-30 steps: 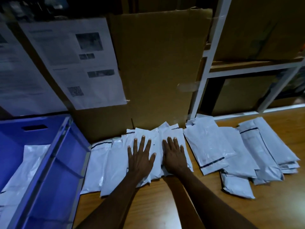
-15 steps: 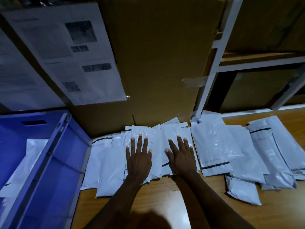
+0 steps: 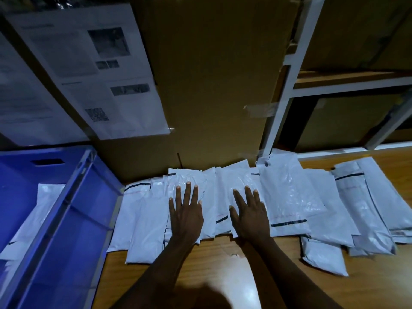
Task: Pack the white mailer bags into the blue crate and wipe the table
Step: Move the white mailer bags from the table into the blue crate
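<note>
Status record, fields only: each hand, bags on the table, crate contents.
left hand: flat, fingers straight, on the mailer bags
right hand: flat, fingers straight, on the same row
mailer bags: overlapping row on the table, against the cardboard
blue crate: left of the row, at least one packed bag inside

Left hand (image 3: 186,216) and right hand (image 3: 249,216) lie flat, fingers (image 3: 188,192) spread.

Bare strip of table (image 3: 218,259) open in front. Behind mailer bags (image 3: 287,197), cardboard sheet (image 3: 211,97) blocks; crate (image 3: 73,219) wall bounds left; shelf post (image 3: 289,85) right-rear.
</note>
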Tool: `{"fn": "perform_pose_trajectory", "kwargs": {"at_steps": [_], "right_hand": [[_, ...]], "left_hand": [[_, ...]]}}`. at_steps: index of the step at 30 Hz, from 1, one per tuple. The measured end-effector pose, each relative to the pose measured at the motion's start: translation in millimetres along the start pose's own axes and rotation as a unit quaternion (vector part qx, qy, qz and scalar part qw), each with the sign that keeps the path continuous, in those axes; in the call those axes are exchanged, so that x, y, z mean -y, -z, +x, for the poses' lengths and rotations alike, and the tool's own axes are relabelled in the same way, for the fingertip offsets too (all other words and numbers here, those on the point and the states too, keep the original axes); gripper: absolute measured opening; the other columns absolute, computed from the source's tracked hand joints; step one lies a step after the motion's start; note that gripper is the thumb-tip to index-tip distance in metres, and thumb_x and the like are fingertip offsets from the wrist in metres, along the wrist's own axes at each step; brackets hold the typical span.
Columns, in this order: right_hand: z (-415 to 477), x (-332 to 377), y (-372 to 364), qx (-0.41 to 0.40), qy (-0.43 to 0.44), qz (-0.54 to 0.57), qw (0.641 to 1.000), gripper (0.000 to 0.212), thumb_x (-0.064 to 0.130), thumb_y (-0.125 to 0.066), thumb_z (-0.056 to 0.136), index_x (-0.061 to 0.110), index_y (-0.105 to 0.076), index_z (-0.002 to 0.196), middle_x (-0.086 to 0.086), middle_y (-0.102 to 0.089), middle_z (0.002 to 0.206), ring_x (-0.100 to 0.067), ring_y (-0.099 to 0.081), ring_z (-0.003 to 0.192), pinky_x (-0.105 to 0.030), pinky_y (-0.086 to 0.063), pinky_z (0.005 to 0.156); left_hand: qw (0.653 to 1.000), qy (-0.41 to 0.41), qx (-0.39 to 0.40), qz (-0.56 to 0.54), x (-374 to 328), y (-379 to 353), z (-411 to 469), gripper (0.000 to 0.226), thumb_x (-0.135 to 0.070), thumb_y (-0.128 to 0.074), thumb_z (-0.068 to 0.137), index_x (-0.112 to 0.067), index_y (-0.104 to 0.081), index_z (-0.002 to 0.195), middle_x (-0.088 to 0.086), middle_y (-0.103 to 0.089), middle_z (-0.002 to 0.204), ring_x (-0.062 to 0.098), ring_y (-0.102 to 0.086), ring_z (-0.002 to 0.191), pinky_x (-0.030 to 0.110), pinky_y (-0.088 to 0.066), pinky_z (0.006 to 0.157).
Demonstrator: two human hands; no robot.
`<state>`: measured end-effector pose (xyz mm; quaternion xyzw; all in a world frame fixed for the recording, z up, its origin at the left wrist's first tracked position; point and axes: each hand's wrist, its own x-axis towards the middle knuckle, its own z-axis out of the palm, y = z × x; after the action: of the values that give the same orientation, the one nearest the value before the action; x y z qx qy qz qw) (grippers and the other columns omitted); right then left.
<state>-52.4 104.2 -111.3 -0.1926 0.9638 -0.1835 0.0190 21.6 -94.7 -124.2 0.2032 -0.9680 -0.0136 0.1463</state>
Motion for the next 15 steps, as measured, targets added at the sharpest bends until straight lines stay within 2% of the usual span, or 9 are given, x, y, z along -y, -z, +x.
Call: {"fn": "perform_pose_trajectory", "kwargs": {"at_steps": [2,6,8,11,15], "right_hand": [[-1,2,-3,-0.012,0.005,0.001,1.000,0.057,0.054,-0.029,0.104,0.035,-0.030,0.158,-0.006,-0.019,0.168,-0.034,-0.016,0.154,-0.056,-0.030,0.116],[-4,4,-7,-0.031,0.025,-0.007,0.999,0.053,0.045,-0.035,0.106,0.030,-0.036,0.156,-0.007,-0.024,0.166,-0.035,-0.019,0.153,-0.052,-0.031,0.115],[-4,4,-7,-0.033,0.027,-0.004,0.999,0.052,0.041,-0.037,0.105,0.025,-0.042,0.154,-0.010,-0.030,0.163,-0.035,-0.024,0.152,-0.053,-0.035,0.113],[-1,3,-4,-0.036,0.036,0.011,0.999,0.051,0.032,-0.045,0.099,0.015,-0.052,0.147,-0.017,-0.043,0.156,-0.041,-0.037,0.145,-0.056,-0.048,0.105],[0,-1,3,-0.055,0.039,0.021,0.997,0.053,0.029,-0.043,0.098,0.009,-0.052,0.146,-0.021,-0.046,0.152,-0.043,-0.041,0.142,-0.055,-0.050,0.103]], "left_hand": [[1.000,-0.004,0.002,0.004,0,0,-1,0.064,-0.049,-0.011,0.107,-0.022,-0.031,0.161,0.007,-0.015,0.171,0.034,-0.010,0.158,0.061,-0.020,0.122],[1.000,-0.004,-0.008,0.002,-1,0,-5,0.062,-0.039,-0.049,0.101,-0.020,-0.036,0.159,0.007,-0.019,0.170,0.034,-0.014,0.157,0.061,-0.022,0.121],[1.000,-0.004,-0.017,0.001,-2,1,-6,0.065,-0.032,-0.061,0.098,-0.019,-0.038,0.158,0.007,-0.022,0.169,0.034,-0.016,0.157,0.061,-0.025,0.120],[1.000,-0.004,-0.028,-0.002,-4,6,-6,0.068,-0.025,-0.065,0.095,-0.017,-0.038,0.158,0.008,-0.022,0.169,0.035,-0.015,0.157,0.061,-0.025,0.121],[0.999,0.000,-0.047,0.005,-7,21,-2,0.066,-0.025,-0.054,0.099,-0.018,-0.032,0.160,0.007,-0.018,0.170,0.035,-0.012,0.157,0.059,-0.023,0.121]]}}
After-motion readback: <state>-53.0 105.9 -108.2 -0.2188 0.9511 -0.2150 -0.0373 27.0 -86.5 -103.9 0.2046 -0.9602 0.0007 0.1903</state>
